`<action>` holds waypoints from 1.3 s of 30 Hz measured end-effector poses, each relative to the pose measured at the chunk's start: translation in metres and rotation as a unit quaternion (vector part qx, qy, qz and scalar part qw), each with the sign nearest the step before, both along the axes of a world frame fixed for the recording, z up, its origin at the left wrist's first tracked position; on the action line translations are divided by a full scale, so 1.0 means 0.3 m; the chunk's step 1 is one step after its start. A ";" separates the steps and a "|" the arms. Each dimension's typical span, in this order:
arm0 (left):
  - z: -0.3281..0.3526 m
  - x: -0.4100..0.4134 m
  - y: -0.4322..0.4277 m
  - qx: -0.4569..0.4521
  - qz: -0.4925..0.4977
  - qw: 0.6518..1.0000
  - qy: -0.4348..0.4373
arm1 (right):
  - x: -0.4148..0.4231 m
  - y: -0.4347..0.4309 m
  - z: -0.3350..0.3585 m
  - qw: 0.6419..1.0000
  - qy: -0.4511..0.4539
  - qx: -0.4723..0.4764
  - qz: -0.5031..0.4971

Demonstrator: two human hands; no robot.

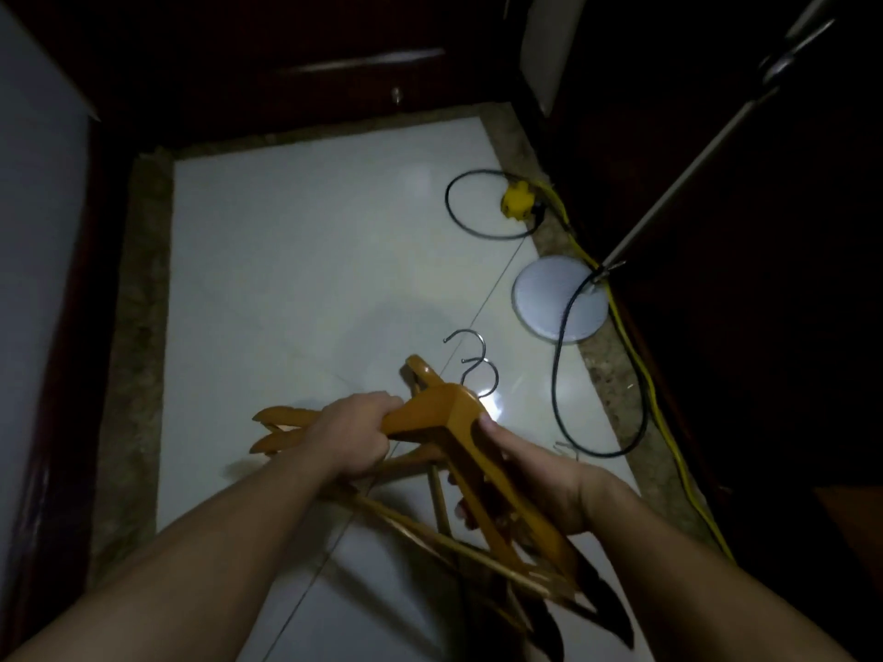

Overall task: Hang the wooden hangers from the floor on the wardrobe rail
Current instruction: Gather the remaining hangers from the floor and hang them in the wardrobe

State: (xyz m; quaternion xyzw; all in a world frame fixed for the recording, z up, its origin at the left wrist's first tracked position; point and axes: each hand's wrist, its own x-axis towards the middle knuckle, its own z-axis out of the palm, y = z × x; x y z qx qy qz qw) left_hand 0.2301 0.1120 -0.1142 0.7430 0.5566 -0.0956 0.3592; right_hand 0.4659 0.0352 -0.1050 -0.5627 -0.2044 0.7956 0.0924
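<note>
Both hands hold a bundle of wooden hangers (pixel 444 413) above the white floor tiles (pixel 296 260): the left hand (pixel 356 434) grips one arm, the right hand (pixel 540 480) clasps the other, hooks pointing away.

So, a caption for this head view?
Left hand and right hand hold a bundle of wooden hangers over white floor tiles.

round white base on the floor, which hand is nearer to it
Right. The right hand, gripping the wooden hangers, is below the round white base in the picture; the left hand grips them further off to the left.
</note>
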 end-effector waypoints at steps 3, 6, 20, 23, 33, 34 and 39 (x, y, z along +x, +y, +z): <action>0.148 0.019 0.041 0.018 -0.002 1.000 -0.007 | 0.014 0.015 0.148 0.999 0.010 0.013 -0.040; 0.308 0.038 0.079 0.034 0.007 0.999 -0.022 | 0.024 0.057 0.332 0.994 -0.080 0.068 -0.044; 1.215 0.081 0.055 0.156 -0.089 0.984 0.011 | 0.092 0.004 1.199 0.865 -0.438 0.240 0.046; 1.453 0.093 0.027 0.152 -0.121 0.980 0.038 | 0.122 -0.042 1.408 0.844 -0.481 0.234 0.045; 2.283 0.236 -0.126 0.246 -0.174 0.953 -0.001 | 0.215 -0.216 2.219 0.761 -0.560 0.324 0.046; 2.357 0.255 -0.138 0.234 -0.162 0.959 -0.010 | 0.230 -0.245 2.315 0.754 -0.569 0.324 0.049; 2.738 0.351 -0.193 0.189 -0.121 0.969 -0.102 | 0.303 -0.375 2.736 0.741 -0.587 0.325 -0.012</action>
